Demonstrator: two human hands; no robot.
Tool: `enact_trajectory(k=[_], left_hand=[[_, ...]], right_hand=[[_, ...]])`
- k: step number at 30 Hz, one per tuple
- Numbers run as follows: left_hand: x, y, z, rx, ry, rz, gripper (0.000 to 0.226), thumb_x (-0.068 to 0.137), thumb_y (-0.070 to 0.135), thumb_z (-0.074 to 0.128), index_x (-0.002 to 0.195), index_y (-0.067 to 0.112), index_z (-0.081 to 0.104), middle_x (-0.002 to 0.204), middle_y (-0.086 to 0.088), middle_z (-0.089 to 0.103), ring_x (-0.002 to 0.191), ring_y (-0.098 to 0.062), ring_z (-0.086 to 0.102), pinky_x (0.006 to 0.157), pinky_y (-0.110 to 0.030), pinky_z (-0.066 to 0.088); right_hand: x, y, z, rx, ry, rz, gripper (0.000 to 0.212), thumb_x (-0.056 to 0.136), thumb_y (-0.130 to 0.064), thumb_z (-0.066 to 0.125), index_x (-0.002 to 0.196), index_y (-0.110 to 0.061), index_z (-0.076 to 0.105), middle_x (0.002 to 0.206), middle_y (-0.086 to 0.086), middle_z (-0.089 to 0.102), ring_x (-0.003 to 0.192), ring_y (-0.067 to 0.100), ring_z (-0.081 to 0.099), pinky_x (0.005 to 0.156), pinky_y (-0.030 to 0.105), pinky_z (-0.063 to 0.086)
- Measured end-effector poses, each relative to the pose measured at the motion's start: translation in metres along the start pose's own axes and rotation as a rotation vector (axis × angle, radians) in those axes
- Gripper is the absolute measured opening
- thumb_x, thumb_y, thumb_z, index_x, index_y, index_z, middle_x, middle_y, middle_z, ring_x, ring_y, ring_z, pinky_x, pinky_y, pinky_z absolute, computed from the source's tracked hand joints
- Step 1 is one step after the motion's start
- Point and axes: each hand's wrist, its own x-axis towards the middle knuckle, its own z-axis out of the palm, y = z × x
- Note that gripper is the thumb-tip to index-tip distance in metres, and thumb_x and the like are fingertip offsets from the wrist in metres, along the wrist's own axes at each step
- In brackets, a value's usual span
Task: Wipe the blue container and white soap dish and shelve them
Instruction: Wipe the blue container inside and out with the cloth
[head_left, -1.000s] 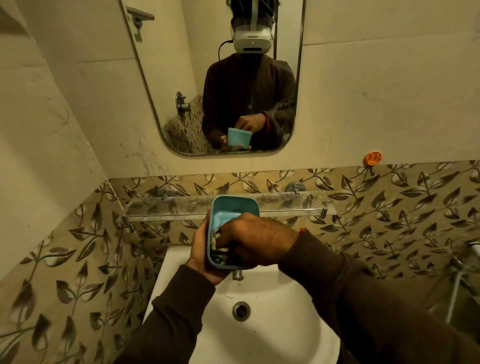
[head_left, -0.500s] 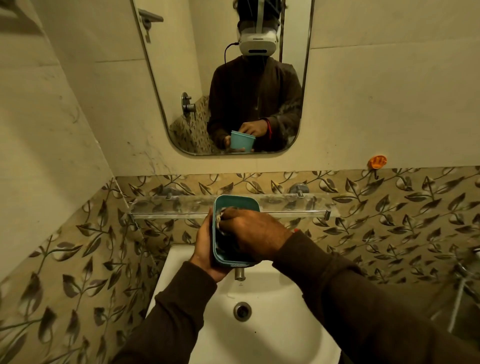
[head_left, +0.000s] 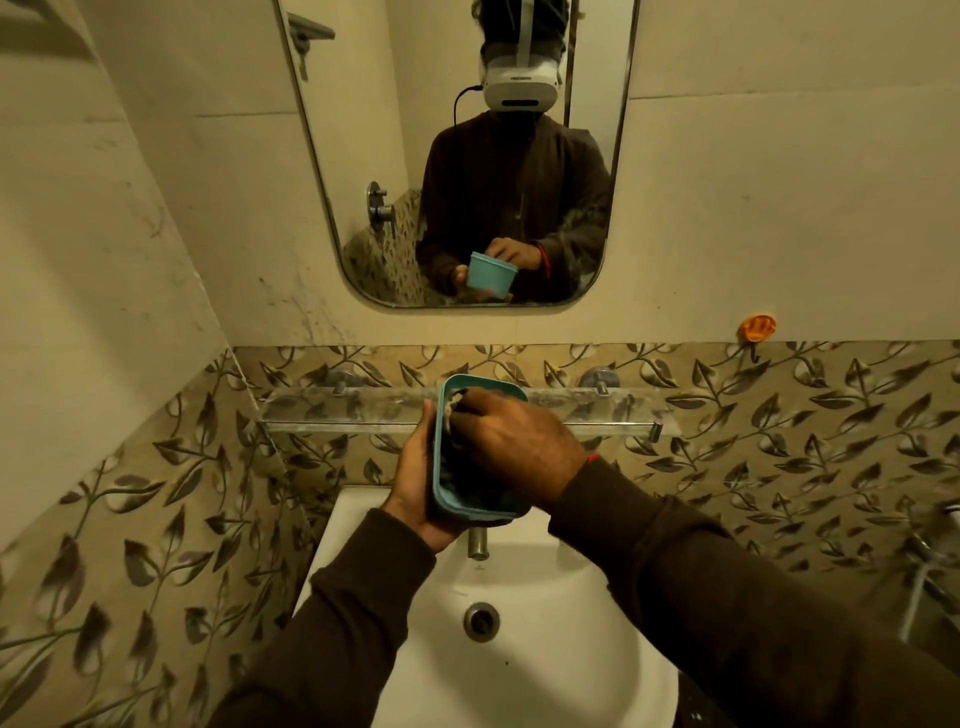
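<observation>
Blue container (head_left: 445, 488): held over white sink (head_left: 524, 670), before glass shelf (head_left: 363, 413), left hand (head_left: 415, 488) gripping its outer side, right hand (head_left: 511, 447) inside, fingers closed on cloth (head_left: 451, 405).

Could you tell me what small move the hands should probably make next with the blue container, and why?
Probably sweep the cloth toward the container's near end: the right hand presses it inside the blue container's far end, while the left hand steadies it.

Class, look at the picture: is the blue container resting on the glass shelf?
No, the blue container is held above the sink in the left hand, while the right hand wipes inside it, in front of the glass shelf.
</observation>
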Motion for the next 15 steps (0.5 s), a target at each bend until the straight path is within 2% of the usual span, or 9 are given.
enact_trajectory(k=[3,6,9,15], left_hand=[[0.005,-0.002,0.008,0.045,0.047,0.039,0.071,0.090,0.074,0.044,0.127,0.019,0.070,0.127,-0.022,0.070,0.112,-0.040,0.069,0.087,-0.055,0.058],[0.011,0.005,0.012,0.134,0.080,0.103,0.073,0.091,0.075,0.042,0.131,0.019,0.067,0.131,-0.019,0.069,0.119,-0.036,0.067,0.093,-0.052,0.055],[0.015,0.007,0.015,0.185,0.103,0.135,0.072,0.091,0.075,0.041,0.129,0.020,0.069,0.129,-0.017,0.070,0.119,-0.034,0.067,0.091,-0.049,0.056],[0.021,0.013,0.019,0.237,0.146,0.206,0.071,0.092,0.072,0.043,0.114,0.014,0.077,0.120,-0.019,0.074,0.110,-0.034,0.072,0.080,-0.041,0.061]], right_hand=[[0.002,-0.002,0.005,-0.173,0.016,0.158,0.059,0.076,-0.030,0.076,0.126,-0.008,0.054,0.125,0.017,0.057,0.114,0.034,0.055,0.097,0.047,0.042],[0.001,-0.004,0.006,-0.270,0.028,0.253,0.049,0.080,-0.028,0.070,0.120,-0.005,0.054,0.119,0.018,0.058,0.112,0.035,0.054,0.097,0.049,0.035],[0.000,-0.003,-0.001,-0.333,0.016,0.245,0.043,0.084,-0.029,0.064,0.120,-0.006,0.054,0.118,0.016,0.058,0.113,0.035,0.052,0.099,0.050,0.030],[-0.006,-0.014,-0.004,-0.321,-0.098,0.188,0.048,0.086,-0.036,0.063,0.128,-0.015,0.053,0.125,0.010,0.059,0.116,0.033,0.053,0.104,0.053,0.023]])
